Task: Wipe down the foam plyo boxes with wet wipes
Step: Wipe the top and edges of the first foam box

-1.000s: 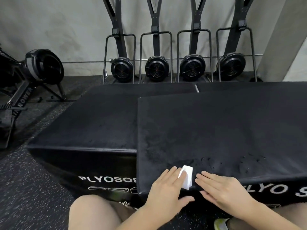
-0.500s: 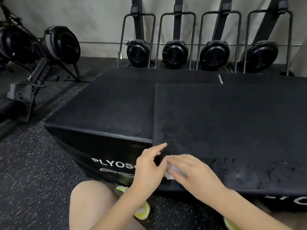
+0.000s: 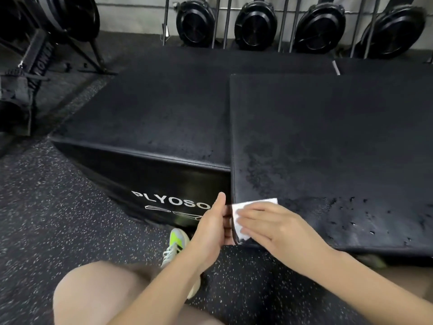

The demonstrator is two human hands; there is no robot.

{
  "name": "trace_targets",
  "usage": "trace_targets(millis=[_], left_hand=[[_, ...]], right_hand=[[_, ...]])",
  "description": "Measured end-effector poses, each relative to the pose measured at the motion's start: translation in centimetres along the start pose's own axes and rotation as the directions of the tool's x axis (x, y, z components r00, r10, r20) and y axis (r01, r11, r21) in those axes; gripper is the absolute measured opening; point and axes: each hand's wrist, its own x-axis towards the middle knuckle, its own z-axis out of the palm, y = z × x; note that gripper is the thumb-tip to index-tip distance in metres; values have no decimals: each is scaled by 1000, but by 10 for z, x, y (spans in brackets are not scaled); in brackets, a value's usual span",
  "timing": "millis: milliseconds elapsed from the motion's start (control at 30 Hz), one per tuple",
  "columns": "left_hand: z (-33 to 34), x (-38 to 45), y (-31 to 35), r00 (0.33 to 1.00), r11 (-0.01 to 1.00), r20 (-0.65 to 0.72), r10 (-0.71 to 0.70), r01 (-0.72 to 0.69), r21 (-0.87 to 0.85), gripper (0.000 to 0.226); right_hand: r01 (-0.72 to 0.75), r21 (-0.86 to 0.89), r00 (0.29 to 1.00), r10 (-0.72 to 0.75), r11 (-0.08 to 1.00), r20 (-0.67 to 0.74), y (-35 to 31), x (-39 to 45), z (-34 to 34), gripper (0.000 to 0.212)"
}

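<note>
Two black foam plyo boxes stand side by side. The nearer box (image 3: 328,137) fills the right, its top marked with damp streaks and specks. The lower box (image 3: 152,113) on the left carries white "PLYOSO" lettering on its front. A white wet wipe (image 3: 255,202) lies on the near left corner of the nearer box. My right hand (image 3: 276,228) presses it flat with straight fingers. My left hand (image 3: 210,228) sits beside that corner, thumb up, fingers against the box's left side. Whether those fingers touch the wipe is hidden.
Several upright rowing machines with black flywheels (image 3: 255,22) line the back wall. Another rower (image 3: 35,55) stands at the far left. The floor is speckled black rubber (image 3: 46,219). My bare knee and a neon-yellow shoe (image 3: 175,245) are below the hands.
The wipe and both hands slid left along the box's front edge to its near left corner. The wipe went from under my left fingers to under my right hand.
</note>
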Motion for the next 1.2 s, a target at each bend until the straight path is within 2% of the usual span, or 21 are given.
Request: trace_targets(millis=[67, 133, 200, 300, 367, 467, 567, 633, 733, 867, 967, 1067, 1200], left_hand=[[-1, 0, 0, 999, 1000, 34, 0, 0, 3, 62], [-1, 3, -2, 999, 998, 52, 8, -5, -56, 55], [-4, 5, -5, 997, 995, 62, 35, -29, -100, 48], [-8, 12, -10, 991, 988, 101, 88, -74, -137, 50], [-6, 13, -8, 988, 983, 91, 124, -110, -145, 48], [-1, 13, 0, 994, 977, 57, 97, -84, -197, 40], [2, 18, 2, 998, 976, 39, 48, -39, -216, 44], [3, 21, 3, 998, 971, 30, 47, -39, -234, 49], [4, 21, 4, 996, 959, 58, 70, -51, -280, 84], [6, 22, 3, 997, 962, 11, 74, -68, -264, 59], [7, 20, 4, 997, 961, 35, 63, -52, -270, 40], [5, 21, 3, 997, 966, 42, 71, -58, -253, 43], [4, 21, 5, 991, 958, 65, 114, -93, -271, 55]], right_hand=[[-97, 31, 994, 98, 995, -38, 4, 5, -3, 30], [-128, 96, 990, 133, 987, -42, 1, 6, -7, 26], [-100, 147, 994, 104, 984, -19, -9, 4, -9, 24], [-37, 157, 999, 33, 987, 28, -19, 5, -6, 24], [-42, 134, 999, 42, 990, -1, -13, 16, -5, 24], [-148, 103, 981, 159, 984, -108, 6, 34, -12, 16], [-225, 170, 966, 242, 959, -88, 7, 31, -22, 11], [-181, 209, 982, 188, 961, -13, -5, 21, -25, 15], [-110, 198, 993, 100, 974, 58, -14, 13, -23, 21], [-112, 168, 993, 114, 979, -2, 12, 35, -21, 15], [-232, 123, 967, 243, 965, -75, 33, 53, -20, 10], [-225, 169, 969, 239, 960, -66, 24, 49, -22, 13], [-115, 259, 990, 91, 959, 105, 7, 38, -27, 20]])
